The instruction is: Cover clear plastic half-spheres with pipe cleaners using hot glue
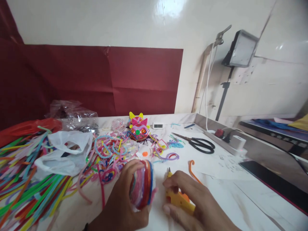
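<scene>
My left hand (127,195) is wrapped round a ball covered in bands of coloured pipe cleaners (142,186), pink, red, orange and blue. A yellow glue gun (179,202) with its nozzle pointing away lies within the curled fingers of my right hand (190,199); part of its body is hidden behind them. Just beyond my right hand is a curled orange pipe cleaner (192,168). Farther back stand pipe-cleaner animal heads, one pink-eared head (139,131) in front of a yellow-eared one (136,118).
Loose pipe cleaners (29,183) spread over the left side, with a white plastic bag (64,160) on them. Black-handled scissors (199,142) lie at the back right. A small digital clock (158,125), a power strip (227,144) and a dark phone (274,183) are also on the table.
</scene>
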The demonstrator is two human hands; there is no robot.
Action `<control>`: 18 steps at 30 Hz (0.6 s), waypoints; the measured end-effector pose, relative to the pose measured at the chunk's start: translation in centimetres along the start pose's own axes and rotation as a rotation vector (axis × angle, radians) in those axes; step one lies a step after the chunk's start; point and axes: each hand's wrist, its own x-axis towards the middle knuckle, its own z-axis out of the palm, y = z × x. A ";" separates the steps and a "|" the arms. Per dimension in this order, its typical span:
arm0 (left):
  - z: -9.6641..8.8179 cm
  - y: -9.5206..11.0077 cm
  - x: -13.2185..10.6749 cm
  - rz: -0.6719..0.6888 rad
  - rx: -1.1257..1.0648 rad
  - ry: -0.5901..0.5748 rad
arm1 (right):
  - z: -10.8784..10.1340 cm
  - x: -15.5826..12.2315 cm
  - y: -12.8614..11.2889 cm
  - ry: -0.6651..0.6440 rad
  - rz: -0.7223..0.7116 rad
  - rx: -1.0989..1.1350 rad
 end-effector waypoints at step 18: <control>0.0 0.1 -0.2 0.018 0.069 -0.063 | 2.5 1.3 -0.4 0.092 -0.055 0.150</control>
